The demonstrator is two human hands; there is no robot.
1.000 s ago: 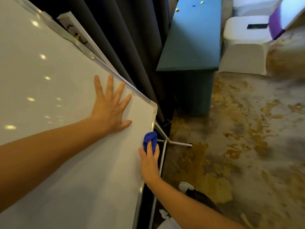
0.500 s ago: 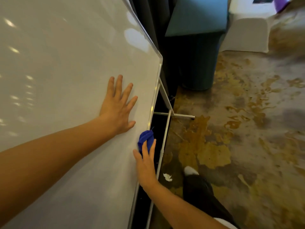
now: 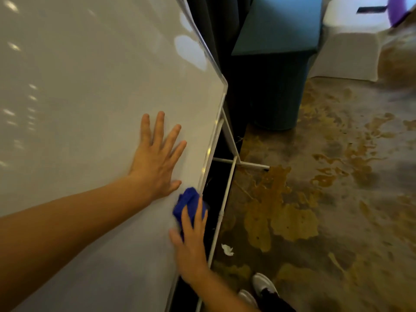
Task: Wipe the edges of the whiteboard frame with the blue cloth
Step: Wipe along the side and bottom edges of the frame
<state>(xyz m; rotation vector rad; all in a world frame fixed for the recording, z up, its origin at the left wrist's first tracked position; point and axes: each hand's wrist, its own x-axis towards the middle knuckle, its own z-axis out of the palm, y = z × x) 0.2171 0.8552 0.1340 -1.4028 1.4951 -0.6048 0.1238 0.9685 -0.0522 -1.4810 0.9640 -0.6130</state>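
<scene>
Blue cloth, bunched into a wad, sits pressed against the right-hand edge of the whiteboard frame, low on that edge and just near of the left hand's thumb. The right hand holds it there, fingers laid over the wad and curled around it while the thumb rests on the board face to the left. The left hand lies flat on the whiteboard, fingers spread wide and pointing up toward the far corner, holding nothing. The board's glossy white surface fills the left of the scene and carries small reflected lights. Beyond its silver edge, thin white stand legs run down to the floor, with a crossbar reaching right. A crumpled white scrap lies on the mottled brown and grey carpet near the stand. Farther off stands a teal table on a round pedestal, and past it to the right a white covered chair. The person's shoes show at the near edge.
</scene>
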